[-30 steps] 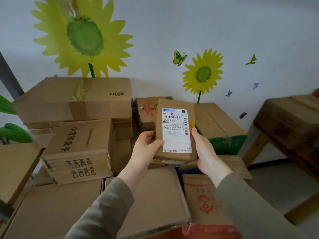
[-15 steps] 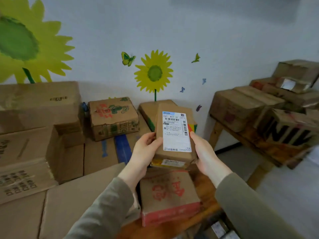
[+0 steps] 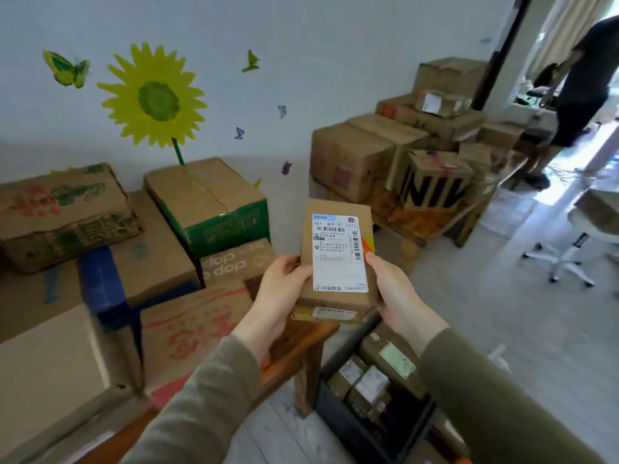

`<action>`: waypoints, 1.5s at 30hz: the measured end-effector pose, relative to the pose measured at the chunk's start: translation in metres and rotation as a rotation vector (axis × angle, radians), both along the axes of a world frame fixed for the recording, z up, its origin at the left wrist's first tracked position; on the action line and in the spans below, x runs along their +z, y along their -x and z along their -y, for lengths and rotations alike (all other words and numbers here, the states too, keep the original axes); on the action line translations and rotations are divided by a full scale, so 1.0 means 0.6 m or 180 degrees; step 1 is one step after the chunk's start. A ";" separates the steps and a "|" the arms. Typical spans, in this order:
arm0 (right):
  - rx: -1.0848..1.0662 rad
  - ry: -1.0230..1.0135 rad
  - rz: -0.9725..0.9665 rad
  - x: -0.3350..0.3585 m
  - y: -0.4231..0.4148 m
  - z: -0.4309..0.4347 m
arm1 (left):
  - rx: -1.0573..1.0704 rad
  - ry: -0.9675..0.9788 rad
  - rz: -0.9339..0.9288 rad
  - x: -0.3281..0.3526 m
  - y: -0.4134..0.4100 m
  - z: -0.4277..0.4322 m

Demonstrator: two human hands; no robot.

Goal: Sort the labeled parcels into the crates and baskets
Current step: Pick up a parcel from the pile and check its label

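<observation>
The bench [image 3: 298,343] on our left carries the bulk stock: big cartons [image 3: 207,199] stacked against the wall, so it looks like our picking pile. The black crate [image 3: 340,426] sits on the floor just beside the bench leg, below our arms. It holds several labeled parcels [image 3: 368,385], and we judge it a likely target, within an easy drop.

The parcel [image 3: 337,262] we are sorting is in the air in front of us, above the bench corner, upright with its face turned to us. Our left hand [image 3: 281,289] and right hand [image 3: 392,293] grip its two long sides. The fingers [image 3: 294,262] curl round the edges and leave the label [image 3: 335,229] uncovered, so the code reads plainly.

Around us, a second bench [image 3: 415,226] by the wall bears more cartons, and a white swivel chair [image 3: 566,259] stands well apart on the right. Between parcel and crate we see only the bench corner and our right sleeve [image 3: 485,396], which hides part of the crate.
</observation>
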State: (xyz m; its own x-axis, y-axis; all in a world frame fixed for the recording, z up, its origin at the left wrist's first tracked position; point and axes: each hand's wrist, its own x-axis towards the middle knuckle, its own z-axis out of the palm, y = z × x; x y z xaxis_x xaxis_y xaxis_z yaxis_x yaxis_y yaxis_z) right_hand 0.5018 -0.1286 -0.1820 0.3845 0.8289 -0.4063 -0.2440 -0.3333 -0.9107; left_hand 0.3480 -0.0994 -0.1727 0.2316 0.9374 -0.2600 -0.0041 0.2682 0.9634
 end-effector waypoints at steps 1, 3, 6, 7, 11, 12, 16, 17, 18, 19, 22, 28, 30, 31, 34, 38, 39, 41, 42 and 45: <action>-0.0077 0.0007 -0.0013 -0.006 -0.020 0.011 | -0.0092 0.0036 0.0002 -0.003 -0.021 0.005; -0.0223 0.0033 -0.0056 -0.011 -0.052 0.030 | -0.0238 0.0089 -0.0064 -0.007 -0.055 0.011; -0.0423 0.0073 -0.0060 -0.015 -0.097 0.057 | -0.0503 0.0110 -0.0201 -0.017 -0.104 0.012; -0.0517 0.0086 -0.0068 -0.016 -0.115 0.067 | -0.0622 0.0099 -0.0245 -0.021 -0.125 0.012; -0.0835 0.0199 -0.0121 -0.029 -0.170 0.090 | -0.1055 0.0163 -0.0255 -0.037 -0.191 0.005; -0.0925 0.0214 -0.0116 -0.033 -0.182 0.093 | -0.1149 0.0190 -0.0251 -0.042 -0.208 0.001; -0.1239 0.0370 -0.0051 -0.050 -0.219 0.093 | -0.1398 0.0347 -0.0269 -0.066 -0.265 -0.022; -0.1303 0.0386 -0.0041 -0.056 -0.227 0.091 | -0.1454 0.0382 -0.0295 -0.072 -0.278 -0.029; -0.1343 0.0398 -0.0046 -0.060 -0.233 0.089 | -0.1499 0.0406 -0.0317 -0.078 -0.289 -0.036; -0.1390 0.0414 -0.0057 -0.066 -0.241 0.086 | -0.1553 0.0425 -0.0350 -0.084 -0.300 -0.043; -0.1497 0.0447 -0.0127 -0.085 -0.257 0.082 | -0.1712 0.0428 -0.0435 -0.107 -0.330 -0.061; -0.1877 0.0499 -0.0413 -0.131 -0.284 0.103 | -0.2038 0.0564 -0.0555 -0.150 -0.384 -0.063; -0.2002 0.0563 -0.0511 -0.151 -0.295 0.113 | -0.2121 0.0662 -0.0604 -0.169 -0.404 -0.059; -0.2033 0.0578 -0.0554 -0.161 -0.301 0.115 | -0.2148 0.0690 -0.0627 -0.178 -0.412 -0.059; -0.2122 0.0713 -0.0716 -0.190 -0.327 0.114 | -0.2216 0.0802 -0.0668 -0.206 -0.441 -0.058; -0.2047 0.0770 -0.0865 -0.238 -0.370 0.100 | -0.2156 0.0836 -0.0690 -0.252 -0.477 -0.066; -0.2018 0.0772 -0.0879 -0.251 -0.377 0.098 | -0.2136 0.0836 -0.0697 -0.262 -0.482 -0.068; -0.1960 0.0858 -0.0955 -0.291 -0.400 0.093 | -0.2104 0.0893 -0.0792 -0.300 -0.506 -0.071; -0.1940 0.0897 -0.0992 -0.305 -0.407 0.092 | -0.2080 0.0926 -0.0816 -0.317 -0.515 -0.072; -0.1938 0.1048 -0.1143 -0.368 -0.432 0.090 | -0.2076 0.1081 -0.0876 -0.379 -0.544 -0.072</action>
State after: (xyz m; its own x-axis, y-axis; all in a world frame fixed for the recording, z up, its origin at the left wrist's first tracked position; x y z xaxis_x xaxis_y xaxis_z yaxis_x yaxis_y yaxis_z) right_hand 0.7610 -0.1824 -0.4030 0.5314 0.3291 -0.7806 -0.7319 -0.2856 -0.6187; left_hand 0.6744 -0.0560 -0.4000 0.5936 0.4931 -0.6360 0.4824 0.4145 0.7717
